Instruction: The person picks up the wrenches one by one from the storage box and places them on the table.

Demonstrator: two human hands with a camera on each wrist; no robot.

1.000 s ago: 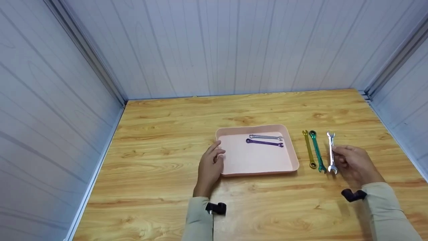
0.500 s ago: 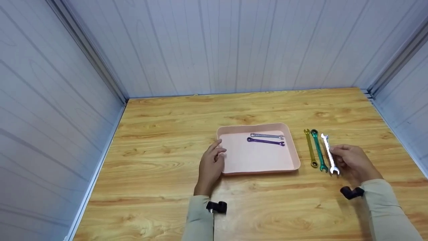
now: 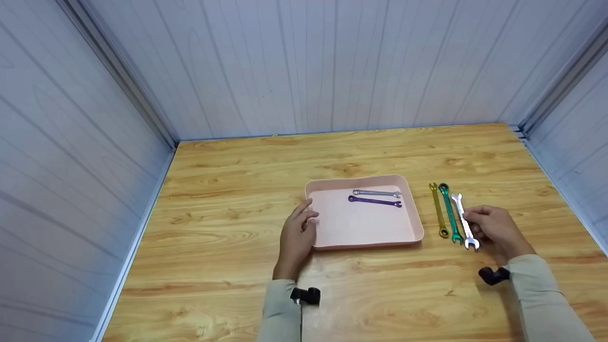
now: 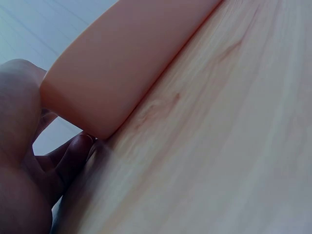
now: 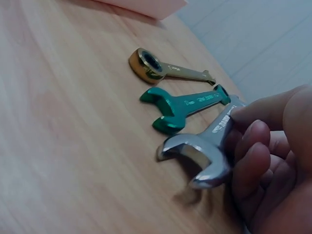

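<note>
In the head view, my right hand [image 3: 496, 229] pinches the shank of a silver open-ended wrench [image 3: 464, 222] between thumb and fingers. Its near end [image 5: 195, 158] casts a shadow on the table in the right wrist view, seemingly slightly raised. Just left of it lie a green ratcheting wrench [image 3: 450, 213] and a gold ratcheting wrench [image 3: 439, 211], roughly side by side. My left hand [image 3: 298, 237] holds the left side of a shallow pink tray [image 3: 417, 218]; a fingertip reaches its bottom corner in the left wrist view. Inside the tray are a silver wrench [image 3: 377, 193] and a purple wrench [image 3: 375, 202].
The wood-grain table [image 3: 228, 190] extends around the tray and wrenches. Pale panels, including the back wall [image 3: 313, 66], enclose it at the back and both sides.
My right hand has moved slightly left, bringing the silver open-ended wrench closer to the green one and tilting its far end left. The left hand and tray keep their places.
</note>
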